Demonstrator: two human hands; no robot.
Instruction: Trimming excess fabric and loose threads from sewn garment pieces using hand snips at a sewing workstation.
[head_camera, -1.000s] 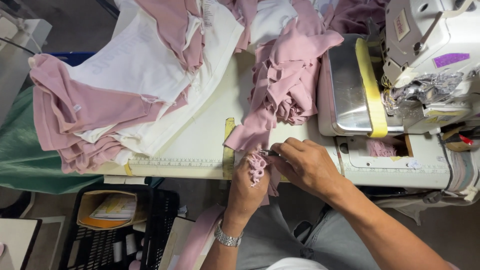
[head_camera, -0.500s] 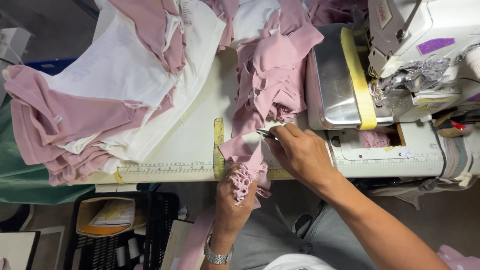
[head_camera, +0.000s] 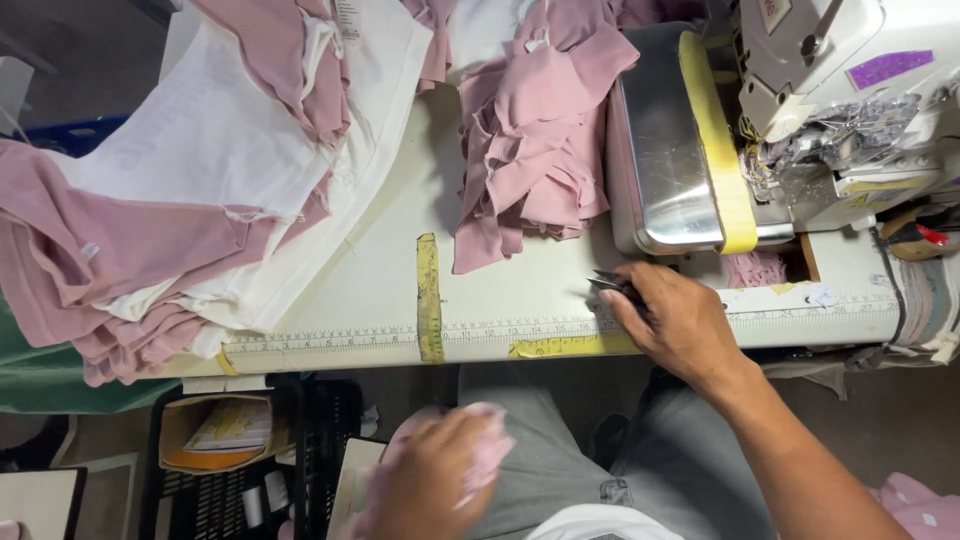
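Right hand (head_camera: 680, 325) at centre right, on the table (head_camera: 370, 300) edge, pinching small dark snips (head_camera: 612, 286). Left hand (head_camera: 435, 485) low at bottom centre, blurred, closed around a pink fabric scrap (head_camera: 485, 455). Pink cut pieces (head_camera: 535, 150) piled at upper centre.

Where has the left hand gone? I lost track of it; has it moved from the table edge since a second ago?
Yes. The left hand, blurred and holding pink fabric, has dropped below the table edge's ruler strip, toward the lap.

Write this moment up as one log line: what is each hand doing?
left hand: below table edge, holds pink cloth piece | right hand: on sewing table, holds small dark snips | pink pile: beside sewing machine
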